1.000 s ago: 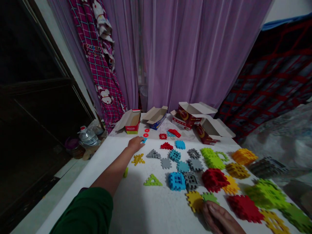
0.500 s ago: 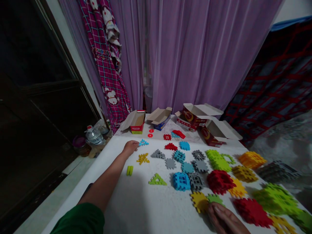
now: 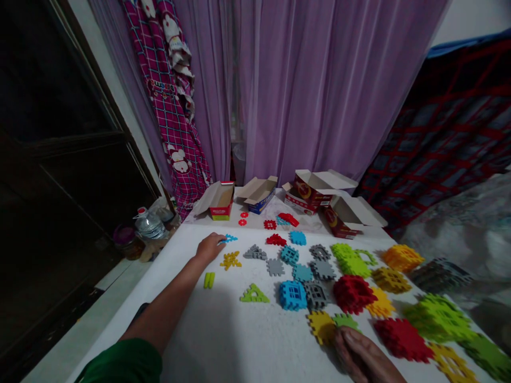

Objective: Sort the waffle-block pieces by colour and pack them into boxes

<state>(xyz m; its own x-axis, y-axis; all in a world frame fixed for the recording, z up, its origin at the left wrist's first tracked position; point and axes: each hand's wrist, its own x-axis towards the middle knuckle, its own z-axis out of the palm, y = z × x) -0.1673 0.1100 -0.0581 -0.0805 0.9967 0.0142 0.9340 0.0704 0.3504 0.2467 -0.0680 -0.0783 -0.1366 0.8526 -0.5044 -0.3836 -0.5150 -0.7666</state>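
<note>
The picture is dim throughout. The white worktop (image 3: 247, 340) is the brightest area, lit perhaps from above and behind the camera. A broad soft shadow lies across it at 6 o'clock. The doorway (image 3: 51, 175) at 9 o'clock sinks to near black. The curtain (image 3: 319, 90) at 12 o'clock shows no glare. Straight lines bow toward the edges. The blocks (image 3: 439, 319) at 4 o'clock smear, and the right hand (image 3: 365, 359) at 5 o'clock is murky and soft.

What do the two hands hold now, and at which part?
The left hand pinches a small blue toy piece at its left end; whether it is lifted cannot be told. The right hand lies flat by a green piece, holding nothing.
</note>
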